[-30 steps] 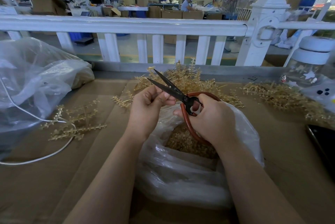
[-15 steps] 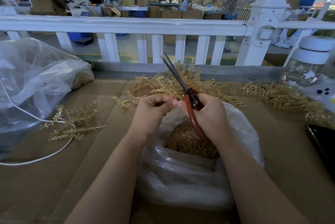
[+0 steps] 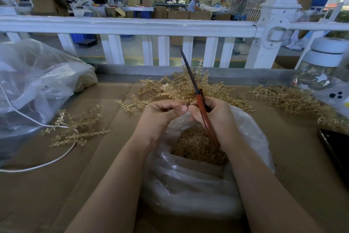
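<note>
Two hands meet at the fingertips above an open plastic bag (image 3: 188, 185) of gold bits. The right hand (image 3: 215, 117) is clamped round red-handled scissors (image 3: 203, 114), blades closed, tip up. The left hand (image 3: 160, 115) is curled, its contents too small to tell. Gold sprigs (image 3: 177, 87) are heaped behind. A jar (image 3: 324, 66) and a dark phone (image 3: 338, 147) are cut off at the right.

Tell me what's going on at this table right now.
A person is working over an open clear plastic bag of small gold bits on a cardboard-covered table. The right hand grips red-handled scissors, blades closed and pointing up and away. The left hand, fingers curled, meets the right fingertips; whatever it may pinch is too small to see. Behind the hands lie heaps of gold plastic sprigs.
</note>
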Available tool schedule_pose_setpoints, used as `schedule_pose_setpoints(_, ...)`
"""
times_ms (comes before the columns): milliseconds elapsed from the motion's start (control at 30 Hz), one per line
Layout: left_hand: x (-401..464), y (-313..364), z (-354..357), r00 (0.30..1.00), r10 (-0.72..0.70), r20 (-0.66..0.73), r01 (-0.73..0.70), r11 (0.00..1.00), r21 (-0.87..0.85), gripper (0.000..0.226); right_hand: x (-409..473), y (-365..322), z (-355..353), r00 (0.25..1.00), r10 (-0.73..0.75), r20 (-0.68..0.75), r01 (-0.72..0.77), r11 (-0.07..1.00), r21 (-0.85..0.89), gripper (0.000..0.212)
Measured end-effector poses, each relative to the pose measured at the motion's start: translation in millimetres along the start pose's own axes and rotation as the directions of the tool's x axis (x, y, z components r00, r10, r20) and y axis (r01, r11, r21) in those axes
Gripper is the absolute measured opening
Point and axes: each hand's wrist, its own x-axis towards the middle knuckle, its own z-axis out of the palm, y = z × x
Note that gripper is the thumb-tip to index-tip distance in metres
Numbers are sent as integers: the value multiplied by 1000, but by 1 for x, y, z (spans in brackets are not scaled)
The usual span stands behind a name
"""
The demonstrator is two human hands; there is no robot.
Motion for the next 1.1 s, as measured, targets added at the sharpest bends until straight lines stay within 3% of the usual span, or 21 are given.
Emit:
schedule_pose_setpoints(167, 3, 1, -6, 996, -55, -66, 61, 994, 96, 14, 0, 0, 0, 997, -76, -14, 75, 997, -24, 6)
schedule_pose_setpoints(333, 3, 3, -4, 996, 12, -93, -2, 995, 103, 27, 2, 5, 1, 994, -90, -54, 80, 985, -154, 12)
schedule_pose_setpoints(467, 3, 5, -4, 983, 59, -175, -50, 997, 57, 18, 1, 10, -4, 985, -163, -64, 123, 903, -411, 50)
schedule_pose_setpoints(633, 3, 5, -3, 967, 132, -217, -124, 991, 51, 21, 0, 13, -4, 969, -246, -9, 188, 764, -617, 63)
schedule_pose_setpoints(933, 2, 3, -7, 959, 163, -233, -147, 986, 81, 36, -2, 11, -3, 951, -308, -9, 218, 693, -687, 54)
schedule_pose_setpoints(1100, 1, 3, -7, 959, 158, -236, -143, 987, 79, 28, -4, 9, -3, 953, -301, -18, 204, 686, -698, 64)
